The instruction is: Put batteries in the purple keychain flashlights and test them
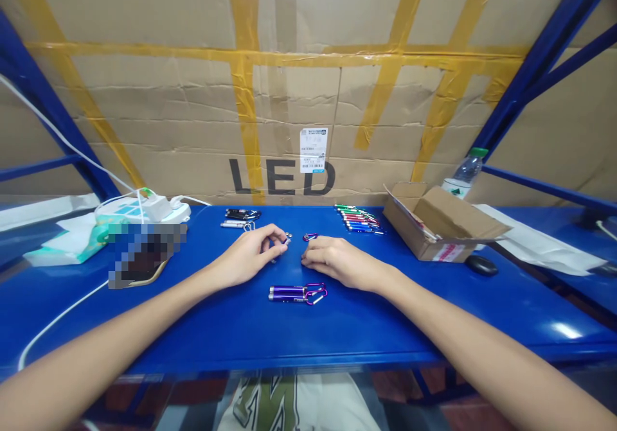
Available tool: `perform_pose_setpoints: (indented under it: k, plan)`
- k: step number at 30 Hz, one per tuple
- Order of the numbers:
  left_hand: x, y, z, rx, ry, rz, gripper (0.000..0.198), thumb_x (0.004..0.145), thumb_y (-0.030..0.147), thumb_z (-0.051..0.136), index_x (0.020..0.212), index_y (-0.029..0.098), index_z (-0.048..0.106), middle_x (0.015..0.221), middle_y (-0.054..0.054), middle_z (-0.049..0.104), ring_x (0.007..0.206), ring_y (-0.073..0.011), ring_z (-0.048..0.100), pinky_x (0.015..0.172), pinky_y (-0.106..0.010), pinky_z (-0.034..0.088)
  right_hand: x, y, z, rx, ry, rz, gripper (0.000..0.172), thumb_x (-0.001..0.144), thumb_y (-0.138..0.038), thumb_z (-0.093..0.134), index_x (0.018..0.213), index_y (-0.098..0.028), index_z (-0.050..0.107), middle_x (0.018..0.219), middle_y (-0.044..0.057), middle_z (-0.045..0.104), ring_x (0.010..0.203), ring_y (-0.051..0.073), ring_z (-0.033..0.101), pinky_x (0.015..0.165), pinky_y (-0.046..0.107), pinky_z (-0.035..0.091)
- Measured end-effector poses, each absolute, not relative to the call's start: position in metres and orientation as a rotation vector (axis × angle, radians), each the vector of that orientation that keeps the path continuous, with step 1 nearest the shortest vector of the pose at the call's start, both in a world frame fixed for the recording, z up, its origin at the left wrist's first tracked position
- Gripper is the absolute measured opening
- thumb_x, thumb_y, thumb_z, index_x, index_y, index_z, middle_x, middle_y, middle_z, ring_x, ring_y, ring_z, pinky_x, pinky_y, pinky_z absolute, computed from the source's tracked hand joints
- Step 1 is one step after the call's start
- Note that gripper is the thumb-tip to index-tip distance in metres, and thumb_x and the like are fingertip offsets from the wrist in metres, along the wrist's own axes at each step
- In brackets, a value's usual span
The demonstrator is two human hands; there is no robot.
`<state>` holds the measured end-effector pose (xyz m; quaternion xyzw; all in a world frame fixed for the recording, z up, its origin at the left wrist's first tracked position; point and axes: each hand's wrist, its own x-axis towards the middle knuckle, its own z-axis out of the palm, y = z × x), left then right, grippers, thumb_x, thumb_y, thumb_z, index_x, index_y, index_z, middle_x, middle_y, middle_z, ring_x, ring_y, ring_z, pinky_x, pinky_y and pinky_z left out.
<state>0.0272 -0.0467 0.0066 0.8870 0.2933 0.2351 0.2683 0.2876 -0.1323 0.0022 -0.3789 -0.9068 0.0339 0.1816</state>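
Observation:
My left hand [255, 254], thumb and fingers curled towards each other, is over the middle of the table. Small shiny metal bits [288, 236] show at its fingertips; what they belong to is hidden. My right hand [337, 261] has its fingers pressed together, and a purple carabiner clip [311, 237] shows just beyond them; whether it is gripped I cannot tell. Nearer me, two purple keychain flashlights [288, 293] with carabiners lie side by side. Black keychain flashlights [237, 214] and a silver one [233, 224] lie behind my left hand. Behind my right is a row of green, red and blue flashlights [357, 219].
At right stand an open cardboard box [443, 251], a black mouse [482, 264] and a plastic bottle [466, 173]. At left are a phone [147, 257], a tissue pack [67, 245] and a power strip [180, 211] with white cables. A large carton [193, 110] backs the blue table [216, 328].

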Motion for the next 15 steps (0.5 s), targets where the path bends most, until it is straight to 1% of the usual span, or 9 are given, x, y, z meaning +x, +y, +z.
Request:
perform_pose_setpoints:
  k: [5, 9, 12, 15]
  plan:
    - [0.032, -0.058, 0.005, 2.198, 0.585, 0.574, 0.028, 0.106, 0.046, 0.061, 0.116, 0.021, 0.062, 0.099, -0.005, 0.074, 0.087, -0.0197, 0.069, 0.078, -0.032, 0.055, 0.288, -0.133, 0.004, -1.108, -2.582, 0.094, 0.023, 0.112, -0.019, 0.055, 0.104, -0.019, 0.076, 0.105, 0.009, 0.073, 0.098, 0.023, 0.066, 0.088, 0.036, 0.052]
    - [0.033, -0.062, 0.003, 2.104, 0.514, 0.538, 0.023, 0.108, 0.042, 0.058, 0.117, 0.022, 0.056, 0.11, -0.008, 0.075, 0.095, -0.0201, 0.072, 0.082, -0.034, 0.057, 0.285, -0.136, 0.005, -1.183, -2.598, -0.003, 0.019, 0.112, -0.022, 0.056, 0.105, -0.02, 0.073, 0.105, 0.009, 0.072, 0.101, 0.025, 0.062, 0.089, 0.038, 0.046]
    - [0.033, -0.061, 0.002, 2.144, 0.498, 0.535, 0.021, 0.107, 0.04, 0.06, 0.117, 0.022, 0.057, 0.114, -0.008, 0.075, 0.098, -0.0198, 0.071, 0.087, -0.036, 0.058, 0.284, -0.138, 0.006, -1.231, -2.602, -0.037, 0.015, 0.113, -0.024, 0.055, 0.106, -0.021, 0.068, 0.107, 0.008, 0.07, 0.101, 0.026, 0.058, 0.087, 0.038, 0.042]
    - [0.032, -0.059, 0.002, 2.226, 0.521, 0.519, 0.022, 0.105, 0.04, 0.063, 0.116, 0.021, 0.061, 0.11, -0.005, 0.073, 0.092, -0.0184, 0.069, 0.086, -0.034, 0.057, 0.285, -0.14, 0.007, -1.227, -2.588, -0.015, 0.013, 0.113, -0.022, 0.054, 0.105, -0.021, 0.064, 0.107, 0.008, 0.068, 0.098, 0.025, 0.056, 0.087, 0.037, 0.042]
